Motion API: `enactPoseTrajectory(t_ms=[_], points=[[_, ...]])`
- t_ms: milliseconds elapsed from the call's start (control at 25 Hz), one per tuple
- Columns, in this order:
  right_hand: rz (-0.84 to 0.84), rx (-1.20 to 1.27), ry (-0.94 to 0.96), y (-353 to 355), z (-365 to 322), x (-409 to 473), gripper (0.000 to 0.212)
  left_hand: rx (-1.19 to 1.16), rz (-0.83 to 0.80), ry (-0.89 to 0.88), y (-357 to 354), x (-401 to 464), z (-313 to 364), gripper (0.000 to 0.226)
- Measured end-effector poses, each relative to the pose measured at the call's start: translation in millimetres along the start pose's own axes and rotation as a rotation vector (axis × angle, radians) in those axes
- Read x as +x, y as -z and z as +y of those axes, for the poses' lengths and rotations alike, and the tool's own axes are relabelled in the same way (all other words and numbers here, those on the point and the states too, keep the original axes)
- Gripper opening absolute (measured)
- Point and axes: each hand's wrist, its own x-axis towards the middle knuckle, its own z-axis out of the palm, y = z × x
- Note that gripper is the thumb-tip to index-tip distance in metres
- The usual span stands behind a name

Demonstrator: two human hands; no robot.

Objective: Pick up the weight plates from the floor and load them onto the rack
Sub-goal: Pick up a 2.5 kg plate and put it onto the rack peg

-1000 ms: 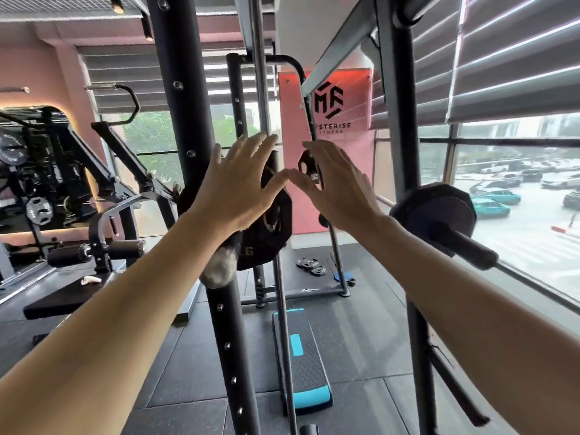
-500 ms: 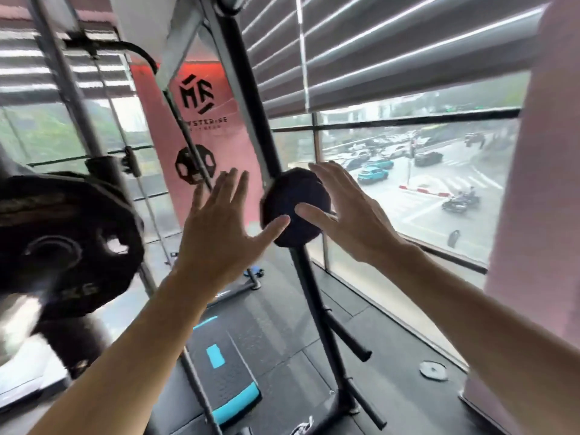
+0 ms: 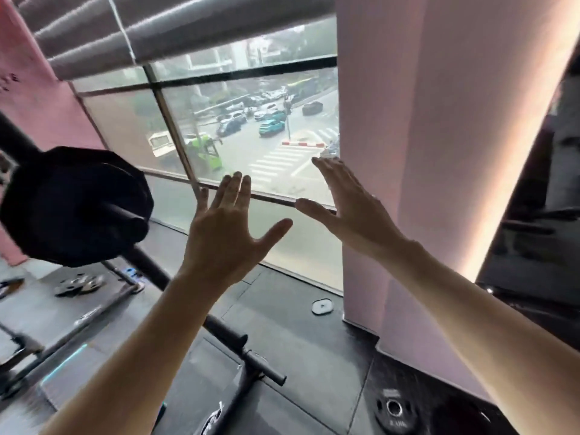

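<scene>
My left hand (image 3: 230, 229) and my right hand (image 3: 348, 208) are raised in front of the window, fingers spread, palms facing away, holding nothing. A black weight plate (image 3: 72, 205) sits on a peg of the black rack (image 3: 150, 265) at the left, well to the left of my left hand. On the floor at the bottom right lies a small black weight plate (image 3: 394, 411) with a larger dark plate (image 3: 461, 417) beside it. A few small plates (image 3: 78, 282) lie on the floor at the far left.
A pink pillar (image 3: 439, 152) stands right of the hands beside the window (image 3: 251, 136). Bare rack pegs (image 3: 265, 368) stick out low in the middle. A small white object (image 3: 321, 306) lies on the floor by the pillar. A step platform edge (image 3: 62, 367) shows lower left.
The view has swung right: the loaded plate now sits at the left edge, and the pillar and floor plates have come into sight. Both hands stay raised, spread and empty.
</scene>
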Motion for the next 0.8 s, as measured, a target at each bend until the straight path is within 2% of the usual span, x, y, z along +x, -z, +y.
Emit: enactPoseTrajectory(t_ms=[120,440,600,800], points=[[-0.036,0.005,-0.069,0.8,80.2,9.6,0.093,-0.036,-0.054,-0.013,-66.1,43.7,43.0,0.107],[-0.241,-0.034,-0.304,-33.8,272.4,28.7,0.096,-0.089,-0.340,0.004,-245.6,124.4,130.3,0.113],[-0.340,-0.028,-0.392,-78.0,333.7,17.1,0.099,-0.109,-0.458,0.020,-313.6,123.3,140.4,0.112],[-0.440,-0.031,-0.471,-133.7,372.8,-8.1,0.099,-0.137,-0.589,0.034,-380.0,103.8,134.9,0.111]])
